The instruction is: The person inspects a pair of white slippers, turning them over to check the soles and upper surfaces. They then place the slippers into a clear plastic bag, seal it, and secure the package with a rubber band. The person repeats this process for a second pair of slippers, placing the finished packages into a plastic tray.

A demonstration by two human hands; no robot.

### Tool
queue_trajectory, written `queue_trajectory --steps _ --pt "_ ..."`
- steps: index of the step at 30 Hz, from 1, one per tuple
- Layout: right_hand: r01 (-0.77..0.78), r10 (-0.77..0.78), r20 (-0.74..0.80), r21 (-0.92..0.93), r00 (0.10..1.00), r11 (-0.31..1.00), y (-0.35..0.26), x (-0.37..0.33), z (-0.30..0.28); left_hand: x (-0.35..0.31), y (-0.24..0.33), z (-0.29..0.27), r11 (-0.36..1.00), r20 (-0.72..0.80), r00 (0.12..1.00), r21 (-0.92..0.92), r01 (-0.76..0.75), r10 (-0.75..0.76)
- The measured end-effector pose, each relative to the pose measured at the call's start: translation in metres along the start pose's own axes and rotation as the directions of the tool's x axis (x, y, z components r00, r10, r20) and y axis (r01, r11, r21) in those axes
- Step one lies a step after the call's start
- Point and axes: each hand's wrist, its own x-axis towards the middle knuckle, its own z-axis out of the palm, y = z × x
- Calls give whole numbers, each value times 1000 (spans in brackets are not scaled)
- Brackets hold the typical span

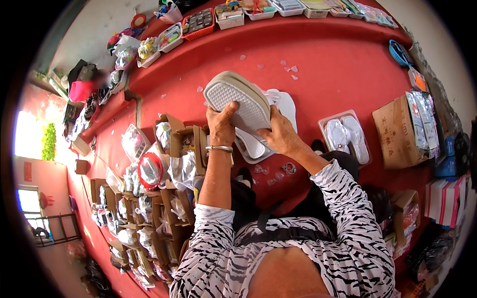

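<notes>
The left hand (221, 124) and right hand (284, 133), each partly closed on opposite edges, hold a thick-soled pale shoe (242, 98), textured sole (233, 97) in view, above the red floor (323, 69), a clear tray (325, 125) of white footwear (354, 134) lying to the right and open cardboard boxes (174, 124) to the left.

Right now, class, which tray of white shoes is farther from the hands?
The rightmost tray; the other tray shows just below the held sole.

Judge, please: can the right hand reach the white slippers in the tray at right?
Probably yes: red floor lies between the right hand and the white slippers, but that hand would first need to release the thick sole.
</notes>
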Motion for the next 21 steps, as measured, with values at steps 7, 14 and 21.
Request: queue_trajectory --steps 7,14,21 --pt "-57 60 -6 223 998 973 -11 6 -7 -5 4 8 999 3 999 15 46 -46" --pt "-29 40 -44 218 998 976 10 6 4 -8 2 22 970 -23 1000 244 5 1" --pt "-176 261 -46 627 964 759 16 30 -55 13 21 -16 981 -64 984 85 172 -167"
